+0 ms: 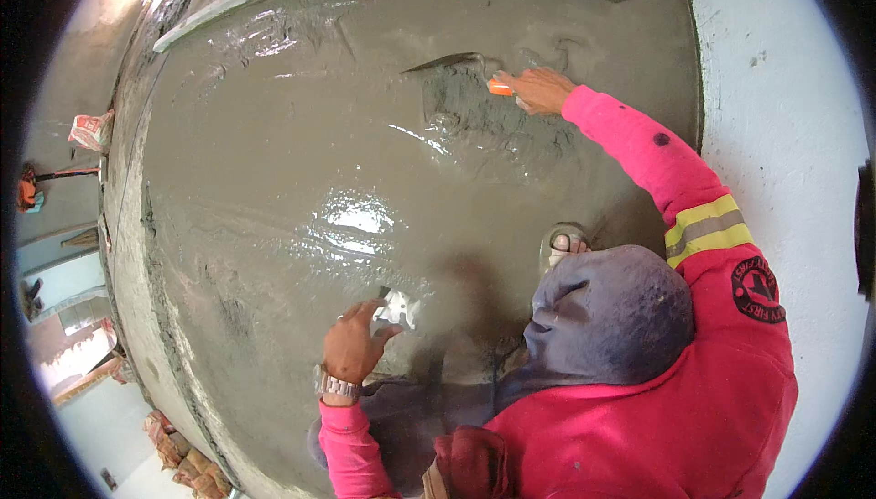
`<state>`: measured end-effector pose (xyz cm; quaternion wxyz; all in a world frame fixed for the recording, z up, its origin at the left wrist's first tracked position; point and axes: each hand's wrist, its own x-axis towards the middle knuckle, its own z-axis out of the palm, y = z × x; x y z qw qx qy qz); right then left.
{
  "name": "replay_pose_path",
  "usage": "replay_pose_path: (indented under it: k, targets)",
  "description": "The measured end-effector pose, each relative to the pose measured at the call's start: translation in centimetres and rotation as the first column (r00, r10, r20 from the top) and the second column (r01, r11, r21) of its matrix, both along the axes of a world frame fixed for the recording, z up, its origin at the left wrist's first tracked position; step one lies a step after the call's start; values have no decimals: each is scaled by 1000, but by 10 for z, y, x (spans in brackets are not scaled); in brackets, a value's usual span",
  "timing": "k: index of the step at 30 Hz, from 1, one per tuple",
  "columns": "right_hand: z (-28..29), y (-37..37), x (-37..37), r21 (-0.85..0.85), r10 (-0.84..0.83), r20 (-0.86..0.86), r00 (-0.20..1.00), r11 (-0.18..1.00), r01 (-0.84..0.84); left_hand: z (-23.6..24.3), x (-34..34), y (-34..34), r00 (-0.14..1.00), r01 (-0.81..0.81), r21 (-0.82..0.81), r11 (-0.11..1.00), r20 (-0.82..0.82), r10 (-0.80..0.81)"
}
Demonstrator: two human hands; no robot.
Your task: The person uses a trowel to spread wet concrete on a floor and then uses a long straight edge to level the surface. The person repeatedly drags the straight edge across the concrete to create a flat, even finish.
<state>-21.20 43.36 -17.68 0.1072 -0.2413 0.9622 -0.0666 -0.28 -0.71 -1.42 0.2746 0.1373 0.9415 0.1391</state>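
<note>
Wet mortar [255, 152] spreads soft and slippery-looking beneath the trowel [444, 62] at 12 o'clock, likely light and stiff, best held by its orange handle [499, 87], where the fingers of the right hand [540, 91] clamp, though the grip of the left hand [354, 344] I cannot tell

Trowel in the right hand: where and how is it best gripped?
Probably by its orange handle, coming from the right, where the right hand holds it: the thin blade points left, and a bent neck joins it to the handle.
</note>
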Motion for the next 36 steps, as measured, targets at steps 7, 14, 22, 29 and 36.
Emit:
replay_pose_path:
  k: [7, 14, 22, 29, 36]
  targets:
    - [33, 36, 88, 148, 31, 260, 965, 986, -72, 19, 6, 5, 1000, -27, -54, 998, 13, 28]
    - [28, 52, 94, 70, -155, 100, 983, 986, 149, 8, -3, 6, 1000, 8, -54, 999, 10, -8]
    - [48, 46, 131, 34, -235, 229, 945, 972, 233, 10, -4, 10, 998, -9, -59, 998, 62, 13]
    - [43, 20, 169, 119, -225, 352, 909, 974, 195, 10, -4, 7, 998, -25, -62, 998, 63, 29]
    - [27, 23, 162, 65, -371, 217, 903, 928, 366, 7, -4, 9, 1000, 3, -33, 999, 27, -2]
